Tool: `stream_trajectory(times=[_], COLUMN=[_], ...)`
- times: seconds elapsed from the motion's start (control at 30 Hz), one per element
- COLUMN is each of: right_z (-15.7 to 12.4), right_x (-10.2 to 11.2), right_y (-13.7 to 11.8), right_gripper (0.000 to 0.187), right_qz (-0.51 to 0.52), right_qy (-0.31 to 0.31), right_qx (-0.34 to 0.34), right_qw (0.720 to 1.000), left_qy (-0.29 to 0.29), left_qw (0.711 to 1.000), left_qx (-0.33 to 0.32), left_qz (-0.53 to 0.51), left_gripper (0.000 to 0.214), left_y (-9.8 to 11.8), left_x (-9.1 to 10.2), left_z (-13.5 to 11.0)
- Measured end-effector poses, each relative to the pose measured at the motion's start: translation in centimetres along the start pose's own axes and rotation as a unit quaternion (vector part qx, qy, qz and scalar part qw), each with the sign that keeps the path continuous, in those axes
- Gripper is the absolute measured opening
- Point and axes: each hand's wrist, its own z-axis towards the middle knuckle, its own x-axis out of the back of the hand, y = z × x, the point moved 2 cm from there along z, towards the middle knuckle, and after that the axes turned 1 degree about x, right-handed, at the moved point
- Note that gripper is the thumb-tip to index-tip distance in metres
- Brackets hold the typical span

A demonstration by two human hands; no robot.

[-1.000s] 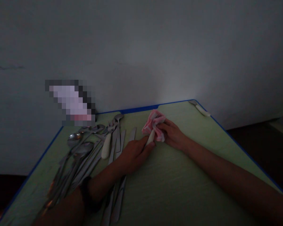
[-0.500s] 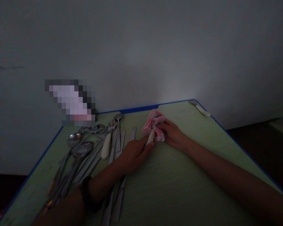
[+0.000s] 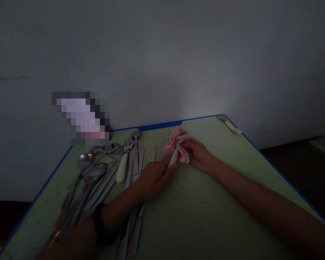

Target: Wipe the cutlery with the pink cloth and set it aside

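Observation:
My left hand [image 3: 151, 177] is closed on the white handle of a utensil [image 3: 173, 157], low over the green table [image 3: 206, 216]. The utensil's far end is buried in a pink and white cloth [image 3: 176, 143], so I cannot tell what kind it is. My right hand [image 3: 197, 153] grips that bunched cloth around the hidden end. A dark band sits on my left wrist [image 3: 100, 224]. The light is dim.
A pile of several metal spoons, forks and knives [image 3: 97, 180] lies left of my hands, one with a white handle [image 3: 122, 168]. More knives [image 3: 134, 231] lie under my left forearm. Another white-handled utensil [image 3: 229, 124] rests at the far right corner. A grey wall stands behind.

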Motion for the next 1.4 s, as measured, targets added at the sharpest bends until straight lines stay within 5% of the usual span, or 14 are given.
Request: stream_trajectory(times=[0.5, 0.83, 1.4], right_z=[0.1, -0.4, -0.5], right_x=[0.1, -0.9, -1.0], right_y=[0.0, 0.0, -0.1], right_gripper=[0.008, 0.024, 0.021], right_qz=[0.045, -0.038, -0.029], right_qy=[-0.005, -0.030, -0.032], right_qx=[-0.026, 0.046, 0.041], right_qw=[0.999, 0.998, 0.998], left_qy=[0.003, 0.001, 0.008], left_qw=[1.000, 1.000, 1.000], left_qx=[-0.007, -0.012, -0.019], left_qz=[-0.004, -0.004, 0.016], left_gripper=[0.032, 0.032, 0.034], left_y=[-0.1, 0.1, -0.1], left_x=[-0.1, 0.0, -0.1], left_z=[0.0, 0.0, 0.0])
